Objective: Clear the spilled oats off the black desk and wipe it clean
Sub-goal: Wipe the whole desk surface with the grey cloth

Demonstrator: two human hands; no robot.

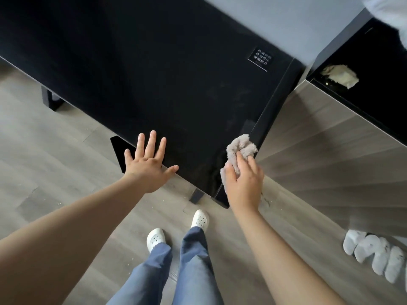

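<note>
The black desk (167,69) fills the upper middle of the head view, its glossy top showing faint smears near the right edge. My right hand (244,181) presses a crumpled grey cloth (241,149) onto the desk's near right corner, fingers curled over it. My left hand (146,164) lies flat with fingers spread on the desk's front edge, holding nothing. I see no oats on the desk top. A few pale specks lie on the wooden floor (66,172) near the desk leg.
A black bin (374,84) stands to the right with a crumpled beige wad (340,75) inside. A small label (259,60) sits on the desk. White fluffy items (376,253) lie on the floor at the right. My feet in white clogs (176,230) stand below.
</note>
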